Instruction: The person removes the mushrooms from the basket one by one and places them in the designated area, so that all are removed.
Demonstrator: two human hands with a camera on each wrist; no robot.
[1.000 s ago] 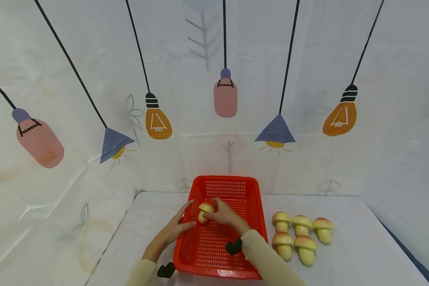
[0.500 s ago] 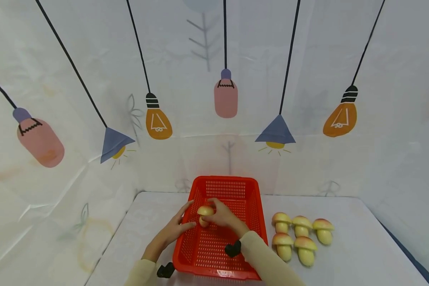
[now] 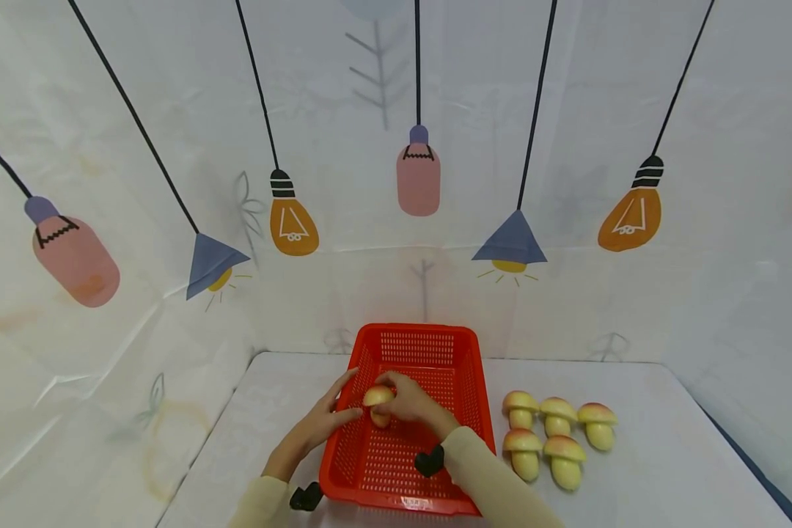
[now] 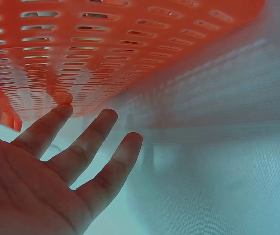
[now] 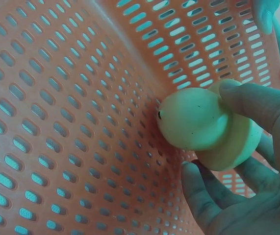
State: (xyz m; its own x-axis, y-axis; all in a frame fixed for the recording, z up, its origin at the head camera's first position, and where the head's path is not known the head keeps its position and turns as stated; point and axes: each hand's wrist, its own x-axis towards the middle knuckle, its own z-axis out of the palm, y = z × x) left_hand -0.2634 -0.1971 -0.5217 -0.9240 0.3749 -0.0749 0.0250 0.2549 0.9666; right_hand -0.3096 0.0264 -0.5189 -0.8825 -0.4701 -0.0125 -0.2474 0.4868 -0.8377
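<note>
In the head view, my right hand (image 3: 405, 400) is inside the red plastic basket (image 3: 402, 506), near its left wall. Its thumb and fingers grip a toy mushroom (image 3: 378, 397) with a yellow and reddish cap. The right wrist view has the pale mushroom (image 5: 196, 120) between thumb and fingers, close to the slotted basket wall (image 5: 76, 127). My left hand (image 3: 320, 425) rests at the basket's left rim, thumb lying over the edge. In the left wrist view, straight, spread fingers (image 4: 83, 152) stand outside the wall, one fingertip at its surface.
Several more toy mushrooms (image 3: 565, 462) lie in two rows on the white table (image 3: 660, 455), right of the basket. Behind the table hangs a pale cloth (image 3: 343, 293) printed with lamps and bulbs.
The right hand has moved slightly down and left within the basket, and the mushroom has shifted lower with it. The left hand and the mushrooms on the table stay put.
</note>
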